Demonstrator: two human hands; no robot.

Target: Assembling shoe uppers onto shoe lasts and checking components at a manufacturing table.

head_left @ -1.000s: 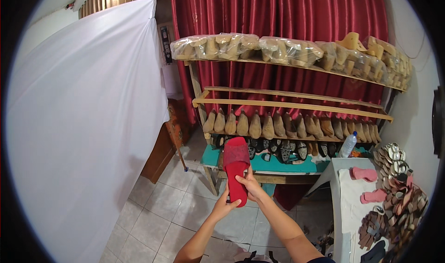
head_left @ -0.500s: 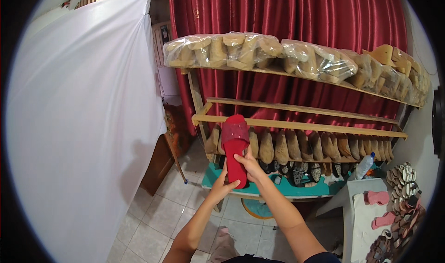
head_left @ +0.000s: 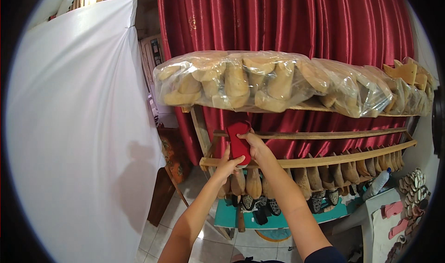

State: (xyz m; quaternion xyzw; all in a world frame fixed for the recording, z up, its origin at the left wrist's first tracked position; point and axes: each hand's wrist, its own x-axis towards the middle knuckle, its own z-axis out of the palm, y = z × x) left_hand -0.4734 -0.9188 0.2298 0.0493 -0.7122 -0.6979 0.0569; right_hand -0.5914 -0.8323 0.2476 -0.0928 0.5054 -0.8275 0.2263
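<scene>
Before a wooden rack [head_left: 333, 159], hands [head_left: 226, 166] [head_left: 255, 144] pinching a red sandal [head_left: 239, 145], any lettering too small to read

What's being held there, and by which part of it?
A red slipper: the left fingers grip its near end, the right fingers its right edge.

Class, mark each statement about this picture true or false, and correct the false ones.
1. The left hand and right hand hold a red slipper. True.
2. The slipper lies on the floor. False: both hands hold it up.
3. A white cloth hangs to the left of a red curtain. True.
4. The hands are left of the cloth. False: they are right of it.
5. Plastic-wrapped wooden pieces sit on the rack. True.
</scene>
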